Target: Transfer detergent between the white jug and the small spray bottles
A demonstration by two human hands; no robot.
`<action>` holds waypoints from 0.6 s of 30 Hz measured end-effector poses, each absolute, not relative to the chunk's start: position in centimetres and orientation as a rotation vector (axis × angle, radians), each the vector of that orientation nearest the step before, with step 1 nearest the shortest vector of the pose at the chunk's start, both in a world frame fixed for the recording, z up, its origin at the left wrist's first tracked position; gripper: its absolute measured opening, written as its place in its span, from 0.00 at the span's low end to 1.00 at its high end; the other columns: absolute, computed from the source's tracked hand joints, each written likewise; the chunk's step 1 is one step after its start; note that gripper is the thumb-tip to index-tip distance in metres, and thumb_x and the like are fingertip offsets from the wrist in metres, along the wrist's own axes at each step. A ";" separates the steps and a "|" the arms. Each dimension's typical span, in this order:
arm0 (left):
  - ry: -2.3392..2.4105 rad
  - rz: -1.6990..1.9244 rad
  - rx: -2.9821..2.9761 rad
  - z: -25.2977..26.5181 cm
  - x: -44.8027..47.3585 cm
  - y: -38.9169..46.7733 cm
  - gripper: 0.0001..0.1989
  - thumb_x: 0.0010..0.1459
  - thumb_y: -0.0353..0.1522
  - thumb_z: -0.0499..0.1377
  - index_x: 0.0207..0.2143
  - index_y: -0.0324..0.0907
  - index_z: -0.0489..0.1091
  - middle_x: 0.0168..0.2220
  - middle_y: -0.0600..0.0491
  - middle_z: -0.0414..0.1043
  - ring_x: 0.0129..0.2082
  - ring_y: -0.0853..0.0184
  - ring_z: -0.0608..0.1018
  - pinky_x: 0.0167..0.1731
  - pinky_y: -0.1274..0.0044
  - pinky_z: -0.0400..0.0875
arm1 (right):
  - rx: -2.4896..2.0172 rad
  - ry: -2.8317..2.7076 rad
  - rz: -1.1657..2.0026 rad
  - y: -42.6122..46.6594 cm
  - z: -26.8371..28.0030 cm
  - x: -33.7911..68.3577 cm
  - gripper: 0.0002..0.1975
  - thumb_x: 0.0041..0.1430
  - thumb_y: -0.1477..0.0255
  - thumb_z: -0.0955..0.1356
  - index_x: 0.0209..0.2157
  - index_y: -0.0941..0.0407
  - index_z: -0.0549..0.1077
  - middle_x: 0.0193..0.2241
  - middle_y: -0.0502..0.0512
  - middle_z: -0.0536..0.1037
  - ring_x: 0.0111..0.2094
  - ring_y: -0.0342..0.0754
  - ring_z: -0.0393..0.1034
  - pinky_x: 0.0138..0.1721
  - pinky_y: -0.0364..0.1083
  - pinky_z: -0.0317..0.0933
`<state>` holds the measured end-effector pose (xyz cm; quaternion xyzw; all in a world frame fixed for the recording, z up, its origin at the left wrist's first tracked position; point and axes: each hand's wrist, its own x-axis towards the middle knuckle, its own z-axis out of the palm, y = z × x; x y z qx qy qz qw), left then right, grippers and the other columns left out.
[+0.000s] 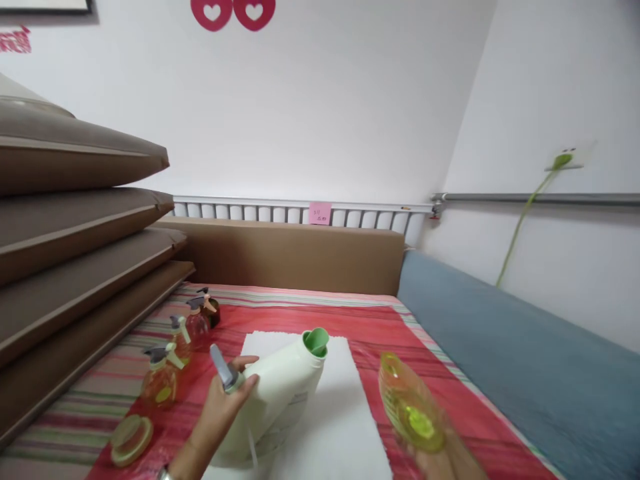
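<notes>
My left hand is closed, thumb and fingers around the collar of a grey pump head. A pale dip tube shows below that hand. Right behind it, a large pale green detergent jug leans to the right over a white sheet; whether my fingers touch the jug I cannot tell. A green measuring cup or spout sits at the jug's mouth. On the right, my right hand, blurred, grips a clear yellowish bottle with no pump on it, tilted, its mouth up and to the left.
Several pump bottles stand in a row at the left, near a round yellowish lidded dish. Stacked brown cushions rise on the far left. A brown panel closes the back; a blue-grey padded side runs along the right.
</notes>
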<state>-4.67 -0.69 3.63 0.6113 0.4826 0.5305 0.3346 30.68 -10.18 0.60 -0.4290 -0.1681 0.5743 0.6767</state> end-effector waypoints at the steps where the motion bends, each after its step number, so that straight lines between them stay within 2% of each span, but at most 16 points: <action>1: 1.238 1.363 1.623 3.7 -4.3 -0.5 0.21 0.47 0.45 0.60 0.38 0.39 0.73 0.28 0.51 0.71 0.29 0.63 0.71 0.28 0.75 0.66 | -0.927 -0.413 1.273 -10.0 1.9 30.5 0.29 0.51 0.50 0.66 0.52 0.47 0.66 0.42 0.52 0.79 0.47 0.57 0.70 0.45 0.55 0.67; 4: 1.160 1.283 1.714 4.3 -3.0 0.0 0.20 0.49 0.44 0.59 0.39 0.40 0.72 0.26 0.54 0.69 0.28 0.65 0.71 0.29 0.76 0.64 | -0.851 -0.517 1.218 -9.1 5.2 30.4 0.23 0.52 0.57 0.68 0.50 0.47 0.67 0.48 0.50 0.75 0.50 0.54 0.66 0.41 0.51 0.68; 7: 1.128 1.251 1.763 4.7 -2.1 1.0 0.19 0.49 0.44 0.58 0.38 0.40 0.72 0.25 0.55 0.67 0.27 0.65 0.70 0.29 0.77 0.63 | -0.896 -0.650 1.145 -8.4 7.2 31.1 0.24 0.53 0.60 0.69 0.52 0.48 0.65 0.50 0.52 0.73 0.51 0.55 0.64 0.41 0.51 0.66; 12: 1.130 1.223 1.790 4.9 -1.7 2.3 0.19 0.50 0.44 0.58 0.37 0.39 0.72 0.22 0.56 0.65 0.25 0.66 0.68 0.27 0.77 0.61 | -1.051 -0.784 1.011 -8.1 9.6 32.3 0.21 0.52 0.59 0.69 0.47 0.50 0.68 0.47 0.53 0.74 0.48 0.54 0.66 0.38 0.49 0.66; 18: 1.114 1.195 1.860 5.0 -1.3 2.1 0.19 0.50 0.44 0.58 0.37 0.40 0.72 0.25 0.54 0.70 0.27 0.63 0.71 0.30 0.76 0.63 | -1.133 -0.858 0.996 -7.7 11.3 31.9 0.20 0.50 0.59 0.71 0.43 0.52 0.69 0.45 0.54 0.75 0.46 0.54 0.69 0.36 0.48 0.66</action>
